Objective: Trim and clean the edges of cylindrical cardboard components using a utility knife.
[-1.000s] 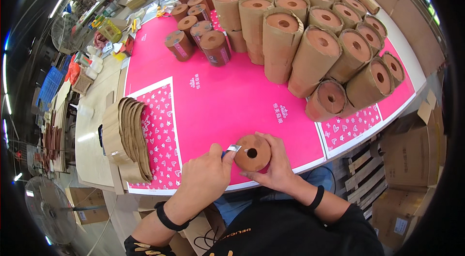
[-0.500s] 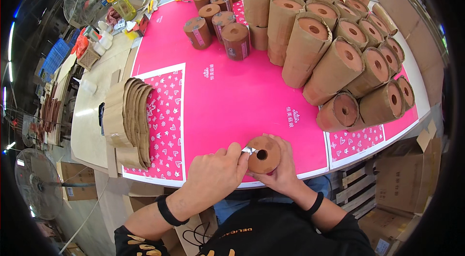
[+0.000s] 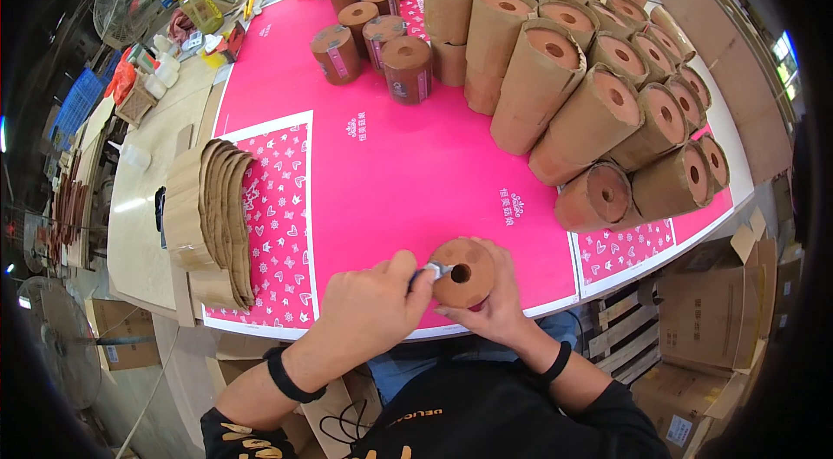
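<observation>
My left hand (image 3: 369, 298) is closed around a small knife (image 3: 434, 271) with a dark handle and a silvery tip; most of the handle is hidden in the fingers. The tip meets the top face of a reddish-brown roll (image 3: 473, 285), beside the dark hole in its middle. Gripping that roll from the right side and below is my right hand (image 3: 501, 294), its fingers wrapped round the curved wall. The roll is held above the front edge of the pink-covered table (image 3: 408, 190).
Several brown rolls wrapped in kraft paper (image 3: 538, 86) crowd the table's right side. Bare brown rolls (image 3: 408, 68) stand at the back. A stack of curved kraft paper sheets (image 3: 208, 225) lies left. Cardboard boxes (image 3: 707, 303) sit low right, a fan (image 3: 56, 342) low left.
My view has shifted slightly, so the table sits further left. The knife has tilted and its dark handle now shows. Both hands keep their hold.
</observation>
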A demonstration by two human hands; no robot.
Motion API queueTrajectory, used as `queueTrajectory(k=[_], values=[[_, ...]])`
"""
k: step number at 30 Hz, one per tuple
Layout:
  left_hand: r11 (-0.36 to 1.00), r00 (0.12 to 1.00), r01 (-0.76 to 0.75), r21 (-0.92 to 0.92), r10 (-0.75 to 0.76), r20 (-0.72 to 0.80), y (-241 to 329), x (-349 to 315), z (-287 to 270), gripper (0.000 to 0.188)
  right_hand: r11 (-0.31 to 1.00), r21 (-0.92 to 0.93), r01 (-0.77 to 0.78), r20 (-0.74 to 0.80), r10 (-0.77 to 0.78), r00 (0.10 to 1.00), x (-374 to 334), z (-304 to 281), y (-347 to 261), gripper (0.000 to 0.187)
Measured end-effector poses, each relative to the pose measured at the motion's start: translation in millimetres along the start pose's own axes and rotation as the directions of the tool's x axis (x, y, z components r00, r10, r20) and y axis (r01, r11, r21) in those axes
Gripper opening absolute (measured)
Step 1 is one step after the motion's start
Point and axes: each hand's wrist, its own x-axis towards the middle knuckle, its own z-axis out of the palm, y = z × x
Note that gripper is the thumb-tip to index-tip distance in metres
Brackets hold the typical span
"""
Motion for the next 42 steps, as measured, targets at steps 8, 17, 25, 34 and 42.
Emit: queueTrajectory(k=[8,17,25,34,42], values=[[0.989,0.99,0.106,0.101,-0.115,0.082,8,0,-1,0.028,1.0,0.003,0.023,-0.016,-0.023,1.0,-2,3,3,0.1],[0.996,0.997,0.064,0.061,-0.067,0.048,11,-1,0,0.028,0.997,-0.025,0.07,-0.042,-0.071,0.997,0,0,4,0.1],[0.993,0.994,0.027,0.119,-0.039,0.101,1,10,-3,0.028,0.999,-0.021,0.034,0.003,-0.034,0.999,1,-4,1,0.1],[0.987,0.987,-0.121,0.104,0.108,0.122,-8,18,-3,0.029,0.998,-0.007,0.064,-0.013,-0.064,0.998,2,-3,2,0.099],[0.95,0.901,-0.296,0.101,0.243,0.36,-19,40,-29,0.03,0.998,-0.001,0.057,0.045,-0.057,0.997,3,-5,2,0.099]])
